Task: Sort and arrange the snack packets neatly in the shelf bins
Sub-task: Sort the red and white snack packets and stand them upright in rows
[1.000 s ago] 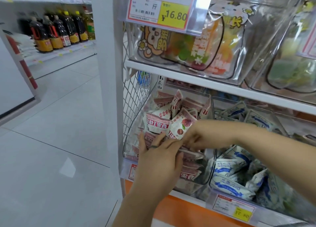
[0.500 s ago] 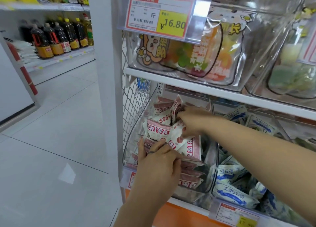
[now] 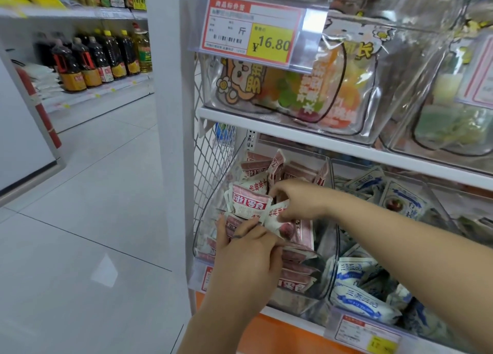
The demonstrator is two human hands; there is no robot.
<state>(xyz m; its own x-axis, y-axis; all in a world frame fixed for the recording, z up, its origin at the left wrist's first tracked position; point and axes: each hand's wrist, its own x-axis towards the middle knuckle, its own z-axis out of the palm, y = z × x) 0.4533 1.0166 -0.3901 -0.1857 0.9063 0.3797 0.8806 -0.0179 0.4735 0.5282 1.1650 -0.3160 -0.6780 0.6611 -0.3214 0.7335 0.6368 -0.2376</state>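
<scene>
Shop aisle, pale tiled floor [image 3: 80,220]; both hands are in the leftmost clear bin [image 3: 210,220] on the lower shelf
Left hand [image 3: 248,263] is at the bin's front left, fingers curled over the stack of red-and-white packets [image 3: 296,279] and gripping the top ones. Right hand [image 3: 298,199] reaches in from the right, thumb and fingers pinching a loose packet [image 3: 277,217] of the same kind, tilted, mid-bin, touching the left fingers. More of these sit behind at mixed angles. Blue-and-white packets [image 3: 357,297] fill the next bin right. Price tag [image 3: 250,31] reading 16.80 on the shelf above; dark bottles [image 3: 98,60] on the far left shelf
</scene>
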